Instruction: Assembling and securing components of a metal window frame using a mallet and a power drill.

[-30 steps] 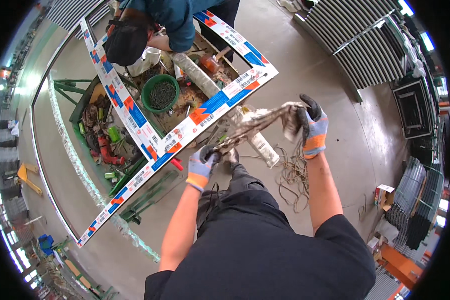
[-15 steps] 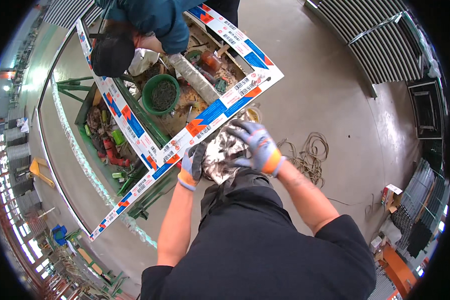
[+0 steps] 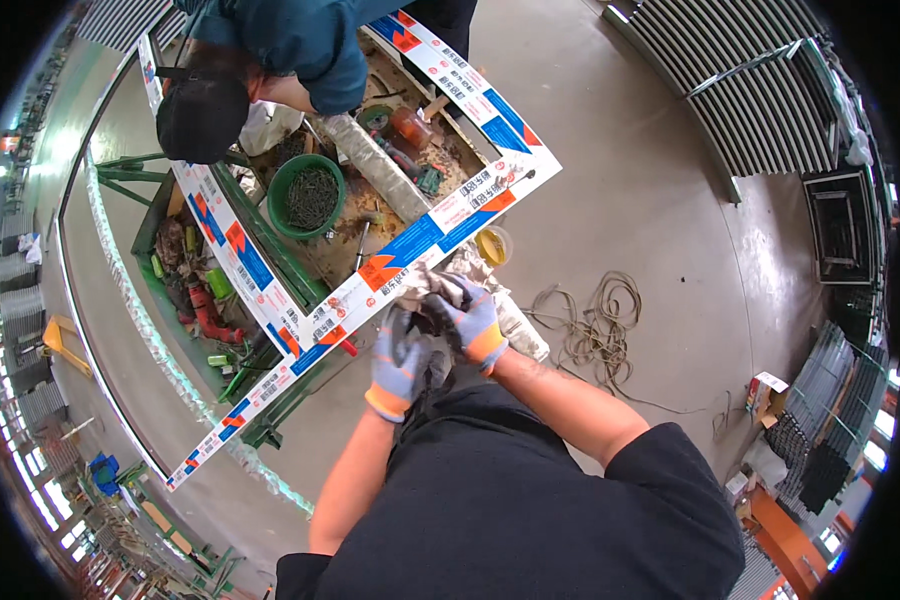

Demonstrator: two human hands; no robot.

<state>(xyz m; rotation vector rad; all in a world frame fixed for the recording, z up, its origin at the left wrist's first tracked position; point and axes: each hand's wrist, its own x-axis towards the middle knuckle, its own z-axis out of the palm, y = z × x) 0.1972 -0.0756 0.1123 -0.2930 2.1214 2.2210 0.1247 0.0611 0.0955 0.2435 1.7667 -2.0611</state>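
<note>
Both my hands wear grey gloves with orange cuffs and meet in front of my waist, beside the near corner of a frame (image 3: 395, 270) covered in white, blue and orange film. My right hand (image 3: 467, 322) has its fingers curled inward against some pale crumpled wrapping (image 3: 432, 284). Close by on the left, my left hand (image 3: 400, 362) is closed, its fingers pointing up toward the right one. What lies between the fingers is hidden. A wrapped pale strip (image 3: 517, 328) shows just right of my right hand.
Across the frame a person in a teal top and dark cap (image 3: 202, 118) leans over the bench. A green bowl of screws (image 3: 310, 197), a hammer (image 3: 361, 245) and a red power drill (image 3: 210, 315) lie about. Coiled rope (image 3: 605, 325) and a yellow tub (image 3: 492, 246) are to the right.
My hands have drawn together from either side of the shiny crumpled wrapping. My right hand has moved left and down and curled its spread fingers. The view has shifted slightly.
</note>
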